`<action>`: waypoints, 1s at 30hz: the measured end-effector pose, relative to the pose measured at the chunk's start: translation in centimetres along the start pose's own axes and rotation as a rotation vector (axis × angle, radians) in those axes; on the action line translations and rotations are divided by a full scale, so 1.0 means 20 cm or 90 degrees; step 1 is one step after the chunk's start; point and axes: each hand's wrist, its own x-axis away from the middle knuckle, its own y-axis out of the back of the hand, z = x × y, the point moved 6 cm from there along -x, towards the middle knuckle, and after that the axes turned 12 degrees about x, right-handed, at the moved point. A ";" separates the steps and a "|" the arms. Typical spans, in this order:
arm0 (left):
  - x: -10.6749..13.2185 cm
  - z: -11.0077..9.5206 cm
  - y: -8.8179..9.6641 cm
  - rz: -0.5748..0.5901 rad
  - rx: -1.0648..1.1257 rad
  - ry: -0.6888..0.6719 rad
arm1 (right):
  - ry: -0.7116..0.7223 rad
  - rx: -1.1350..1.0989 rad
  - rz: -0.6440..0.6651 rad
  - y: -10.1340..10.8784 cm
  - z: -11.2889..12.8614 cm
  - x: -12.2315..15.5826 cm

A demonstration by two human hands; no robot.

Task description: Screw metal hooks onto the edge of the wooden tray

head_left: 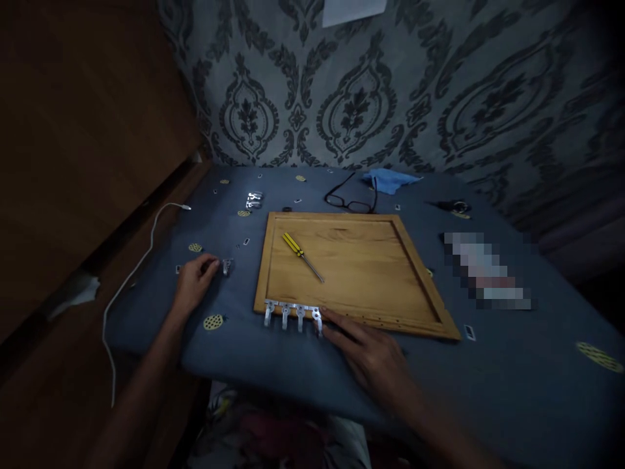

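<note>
A framed wooden panel (351,260) lies flat on the blue cloth. Along its near edge several shiny metal brackets (285,315) sit in a row, their arms hanging over the edge. My right hand (375,355) reaches in from the right, its fingertips closed on the rightmost metal bracket (317,319). To the left of the panel my left hand (193,280) rests at the cloth, fingertips pinched together beside a small metal clip (226,266). Whatever lies in that pinch is too small to make out. On the panel lies a yellow-handled screwdriver (303,256).
Further metal pieces (254,199) lie at the back left. Glasses (351,203) and a blue cloth (390,180) are behind the panel. A dark tool (452,206) and a blurred-out item (488,270) lie right. A white cable (149,251) runs along the left edge.
</note>
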 end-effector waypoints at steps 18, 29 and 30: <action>-0.38 -0.09 -0.18 0.280 -0.131 -0.156 | -0.004 0.007 0.004 0.00 -0.01 -0.01; -0.38 -0.07 -0.17 0.257 -0.139 -0.158 | -0.008 0.000 -0.002 0.00 0.00 0.00; -0.38 -0.08 -0.16 0.251 -0.142 -0.160 | -0.012 -0.003 0.013 0.00 0.00 0.00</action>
